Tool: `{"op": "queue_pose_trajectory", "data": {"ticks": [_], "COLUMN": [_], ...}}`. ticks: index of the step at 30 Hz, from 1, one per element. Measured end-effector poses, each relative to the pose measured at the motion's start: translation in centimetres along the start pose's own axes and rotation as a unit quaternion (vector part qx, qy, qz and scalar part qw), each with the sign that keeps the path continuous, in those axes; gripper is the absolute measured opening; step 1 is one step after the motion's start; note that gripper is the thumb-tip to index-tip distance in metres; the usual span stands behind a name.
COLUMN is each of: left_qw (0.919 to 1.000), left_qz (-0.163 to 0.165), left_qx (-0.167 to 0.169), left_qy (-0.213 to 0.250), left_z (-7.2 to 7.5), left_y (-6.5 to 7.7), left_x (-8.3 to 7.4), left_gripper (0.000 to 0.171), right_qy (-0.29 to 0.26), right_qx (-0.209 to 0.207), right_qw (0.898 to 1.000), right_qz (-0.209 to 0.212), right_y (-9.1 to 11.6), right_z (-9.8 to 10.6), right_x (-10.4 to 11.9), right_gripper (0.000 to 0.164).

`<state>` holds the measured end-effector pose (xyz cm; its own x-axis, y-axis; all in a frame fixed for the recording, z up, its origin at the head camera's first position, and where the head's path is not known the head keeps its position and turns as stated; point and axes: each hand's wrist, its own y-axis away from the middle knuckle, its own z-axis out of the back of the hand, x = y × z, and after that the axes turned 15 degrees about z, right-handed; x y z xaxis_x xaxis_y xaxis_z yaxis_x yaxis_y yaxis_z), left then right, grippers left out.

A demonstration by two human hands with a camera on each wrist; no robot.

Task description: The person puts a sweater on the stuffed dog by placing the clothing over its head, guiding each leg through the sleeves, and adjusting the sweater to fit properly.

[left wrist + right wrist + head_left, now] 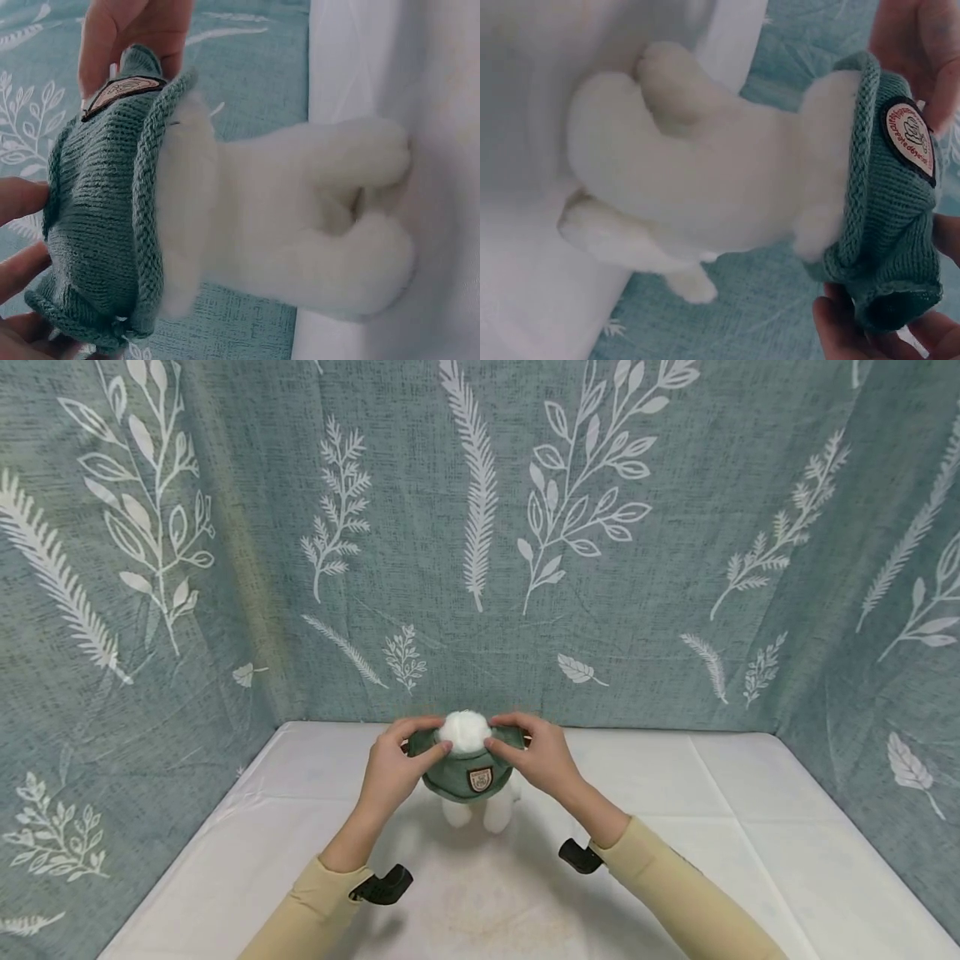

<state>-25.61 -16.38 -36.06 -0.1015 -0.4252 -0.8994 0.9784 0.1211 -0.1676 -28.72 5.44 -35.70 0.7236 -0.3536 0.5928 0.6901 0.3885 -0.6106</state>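
A white plush animal [464, 729] stands upright on the table, its fluffy top poking through a green knitted sweater [453, 777]. The knit is bunched around its head, with a rolled hem and a badge [910, 141] on the front. My left hand [393, 760] pinches the knit on the left between thumb and fingers. On the opposite side, my right hand [543, 758] grips it the same way. A short sleeve opening [895, 306] shows by the right fingers. Below the hem, the white body [262, 210] and legs are bare; the face is hidden.
A white cloth [675, 802] covers the table. Behind and on both sides hangs a blue-green curtain [420, 527] with white leaf prints. Black wrist mounts [384, 886] sit at both cuffs.
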Motion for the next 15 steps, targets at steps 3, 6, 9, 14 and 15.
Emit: {"op": "queue_pose_trajectory", "data": {"ticks": [3,6,9,14,15], "left_qw": [0.9994,0.9973,0.995,0.9906,0.9896], "left_qz": [0.03,0.056,0.069,0.083,0.086], "left_qx": [0.018,0.047,0.071,0.098,0.101], "left_qy": [0.0,0.005,0.016,0.048,0.054], "left_z": [0.1,0.3,0.5,0.5,0.5], "left_y": [0.0,-0.1,-0.2,-0.3,-0.3], "left_x": [0.2,0.4,0.6,1.0,1.1], "left_gripper": [0.042,0.045,0.048,0.05,0.05], "right_qy": [-0.001,0.001,0.002,0.01,0.01], "right_qx": [-0.003,0.002,0.005,0.008,0.009], "right_qw": [1.0,1.0,1.0,0.998,0.998], "right_qz": [-0.011,-0.023,-0.03,-0.055,-0.063], "right_y": [0.2,0.5,0.6,0.8,0.9], "right_z": [0.1,0.2,0.3,0.3,0.4], "right_x": [0.0,0.1,0.0,-0.2,-0.2], "right_gripper": [0.031,0.029,0.029,0.028,0.028]}}
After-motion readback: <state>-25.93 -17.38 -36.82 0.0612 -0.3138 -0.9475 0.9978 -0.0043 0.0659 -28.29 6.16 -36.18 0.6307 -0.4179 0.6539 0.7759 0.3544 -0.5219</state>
